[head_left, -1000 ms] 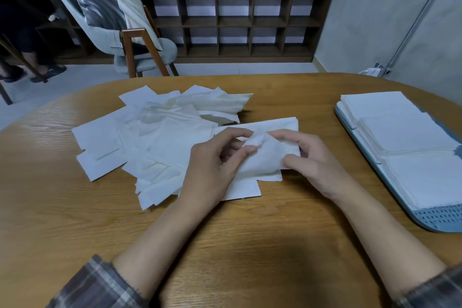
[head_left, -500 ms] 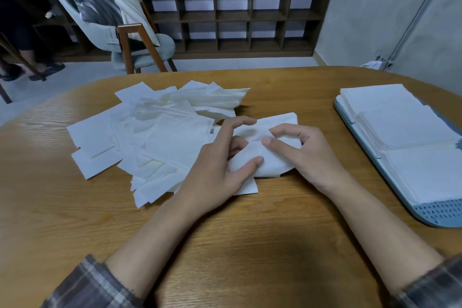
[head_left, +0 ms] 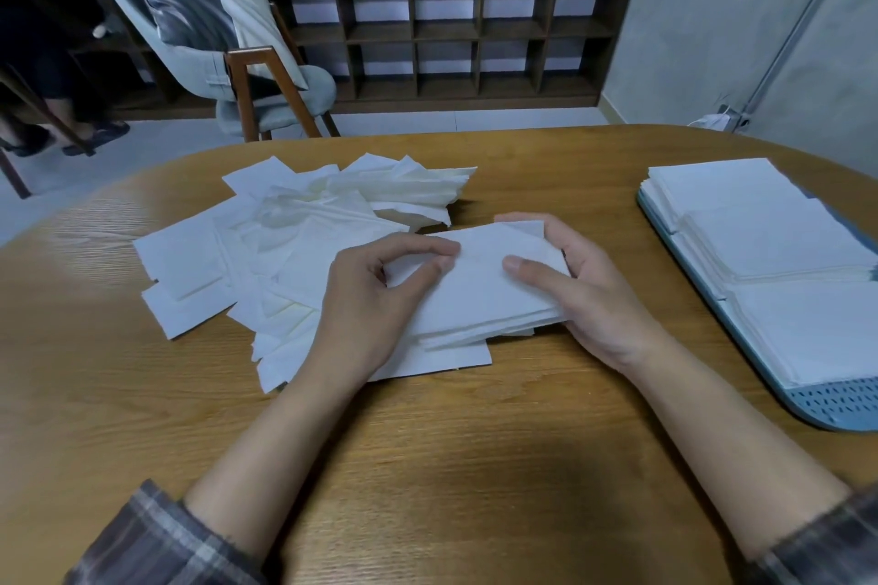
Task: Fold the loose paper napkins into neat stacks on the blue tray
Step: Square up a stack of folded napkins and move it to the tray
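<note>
Your napkins are plain white, and the tray on your right is pale blue with a slotted pattern at its near end. The table is honey-brown woodgrain, and your sleeves are grey plaid.

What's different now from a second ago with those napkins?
The napkin that was bunched up is now folded flat. The left hand pinches its left end, and the right hand has slid out to grip its right end. The pile and the stacks on the tray lie as before.
</note>
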{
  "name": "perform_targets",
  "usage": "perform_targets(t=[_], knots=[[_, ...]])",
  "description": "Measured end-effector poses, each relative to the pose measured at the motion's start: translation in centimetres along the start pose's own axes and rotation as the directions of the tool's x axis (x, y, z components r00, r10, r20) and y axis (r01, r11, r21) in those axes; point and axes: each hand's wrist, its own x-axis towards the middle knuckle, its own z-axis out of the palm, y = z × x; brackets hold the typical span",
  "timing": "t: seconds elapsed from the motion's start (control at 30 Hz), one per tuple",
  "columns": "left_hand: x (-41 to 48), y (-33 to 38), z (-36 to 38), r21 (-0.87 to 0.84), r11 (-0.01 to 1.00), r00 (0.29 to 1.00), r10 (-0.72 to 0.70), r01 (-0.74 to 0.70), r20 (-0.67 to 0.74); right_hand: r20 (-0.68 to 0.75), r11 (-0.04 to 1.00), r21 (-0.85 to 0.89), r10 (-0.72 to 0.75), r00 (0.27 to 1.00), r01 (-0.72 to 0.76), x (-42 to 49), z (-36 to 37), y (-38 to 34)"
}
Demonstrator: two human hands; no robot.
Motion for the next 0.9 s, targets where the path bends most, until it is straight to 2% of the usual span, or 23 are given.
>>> perform_targets(t=[0.23,0.5,0.63,0.7,0.77,0.83,0.9], knots=[[0.0,-0.4,0.3,0.007,0.999,0.999,-0.032,0.032,0.041,0.028,0.998,-0.045,-0.036,0.999,0.038,-0.2,0.3,-0.2],[-0.2,-0.3,0.6,0.089,0.996,0.999,-0.027,0.023,0.043,-0.001,0.962,-0.263,-0.071,0.997,0.069,-0.3,0.3,-0.4],[-0.2,-0.7,0.5,0.257,0.966,0.998,0.036,-0.021,-0.054,-0.049,0.973,-0.206,-0.117,0.992,0.105,-0.3,0.1,-0.7],[-0.1,-0.9,0.5,0.323,0.946,0.995,0.058,-0.027,-0.087,-0.066,0.987,-0.1,-0.136,0.988,0.129,-0.3,-0.1,-0.8],[-0.3,-0.6,0.6,0.24,0.971,0.996,0.025,-0.004,-0.082,-0.074,0.989,0.041,-0.14,0.987,0.144,-0.2,-0.4,-0.8],[-0.5,0.4,0.6,0.002,0.997,0.997,-0.075,0.075,0.014,-0.07,0.982,0.14,-0.121,0.99,0.13,-0.2,-0.3,-0.8],[-0.6,1.1,0.6,-0.125,0.984,0.985,-0.109,0.125,0.132,-0.087,0.989,0.075,-0.118,0.989,0.124,-0.2,-0.1,-0.7]])
